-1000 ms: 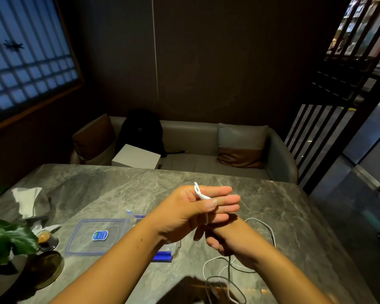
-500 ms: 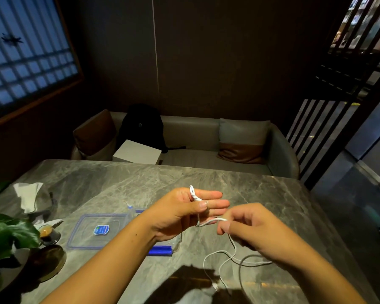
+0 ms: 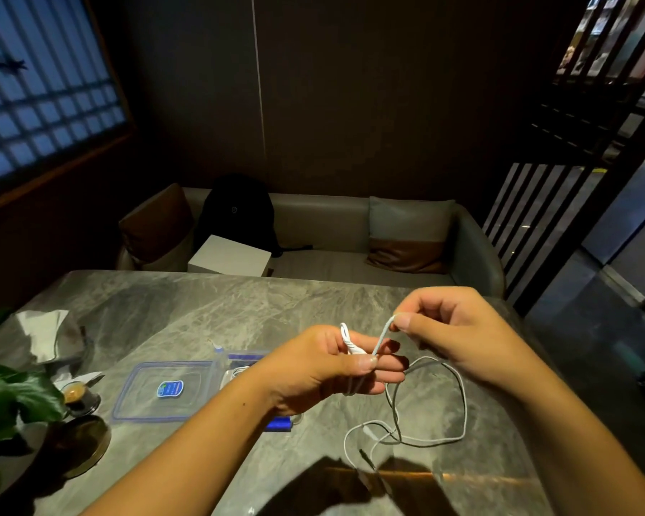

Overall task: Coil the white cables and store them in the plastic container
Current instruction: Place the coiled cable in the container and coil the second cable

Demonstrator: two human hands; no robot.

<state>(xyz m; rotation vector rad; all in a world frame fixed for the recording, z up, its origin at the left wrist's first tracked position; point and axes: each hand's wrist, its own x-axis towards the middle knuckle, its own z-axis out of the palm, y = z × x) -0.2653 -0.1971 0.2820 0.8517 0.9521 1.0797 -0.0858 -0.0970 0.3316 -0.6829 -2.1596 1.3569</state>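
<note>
Grey marble table (image 3: 187,314) spanning the near half of the view; grey sofa (image 3: 321,225) along its far side against a dark wall. On the sofa: black backpack (image 3: 235,214) far left of centre, white box (image 3: 229,256) just in front of it, brown cushion (image 3: 155,225) at the left end, grey-and-brown cushion (image 3: 406,236) at the right end.

Green plant leaves (image 3: 12,400) at the near left table edge. Crumpled white tissue (image 3: 41,329) further back on the left. Dark round coaster (image 3: 84,445) near the leaves, small espresso cup (image 3: 76,392) just beyond it.

Clear blue-rimmed container lid (image 3: 164,391) flat on the table, left of the hands. Plastic container (image 3: 239,366) just right of the lid, blue-edged, largely hidden behind the left forearm; something white visible inside, not identifiable.

Left hand (image 3: 324,370) raised above the table centre, thumb clamping the white cable (image 3: 462,400) against extended fingers, one short loop standing up above the thumb. Right hand (image 3: 458,333) higher and to the right, thumb and forefinger pinching the same cable, a short taut span running between the two hands. Remaining cable slack in a loose open loop on the table near and right of the hands, its end lying near the near edge.
</note>
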